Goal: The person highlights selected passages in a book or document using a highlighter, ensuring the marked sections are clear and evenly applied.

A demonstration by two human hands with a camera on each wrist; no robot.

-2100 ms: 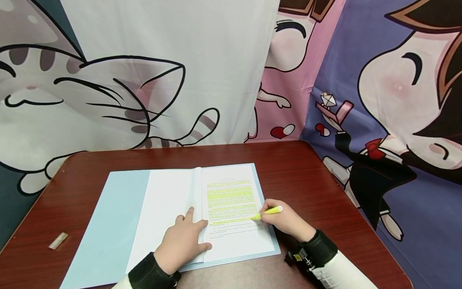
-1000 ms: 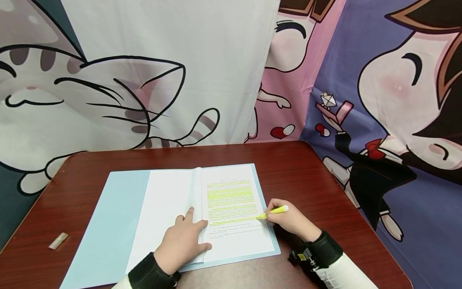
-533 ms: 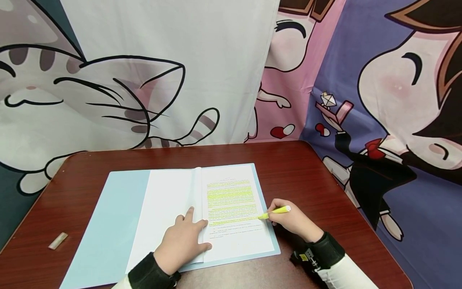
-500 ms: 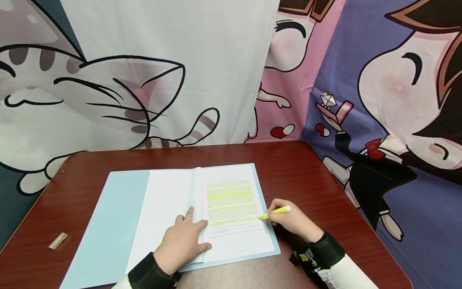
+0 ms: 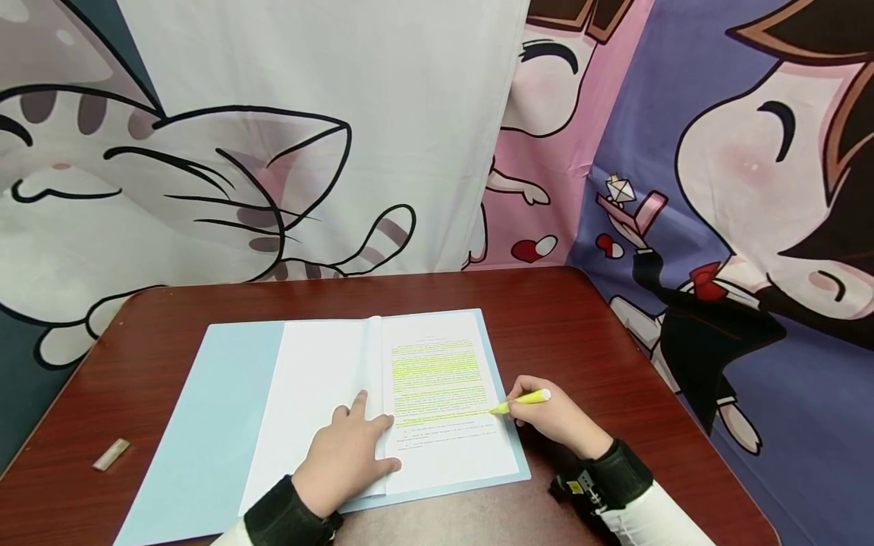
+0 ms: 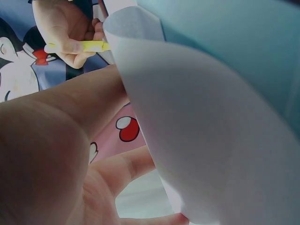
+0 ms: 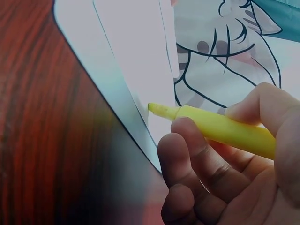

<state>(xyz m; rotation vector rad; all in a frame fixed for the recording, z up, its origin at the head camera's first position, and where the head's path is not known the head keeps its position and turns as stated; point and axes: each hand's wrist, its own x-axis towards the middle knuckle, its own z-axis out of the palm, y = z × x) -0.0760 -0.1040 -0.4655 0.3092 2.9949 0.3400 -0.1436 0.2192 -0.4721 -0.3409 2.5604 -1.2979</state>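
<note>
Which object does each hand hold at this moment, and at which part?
The right hand grips the yellow highlighter around its barrel, close behind the tip. The left hand holds nothing; it rests flat on the open pages.

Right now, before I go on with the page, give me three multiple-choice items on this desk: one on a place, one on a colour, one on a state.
1. Where does the small beige eraser lie?
A. on the printed page
B. on the table, left of the folder
C. under the right hand

2. What colour is the highlighter?
A. yellow
B. pink
C. blue

3. What is the left hand doing?
A. pressing down the papers
B. holding the cap
C. hanging off the table

Key: 1 B, it sits on bare table beside the blue folder. 2 A, its barrel shows yellow in the right hand. 3 A, its fingers lie flat across the papers.
</note>
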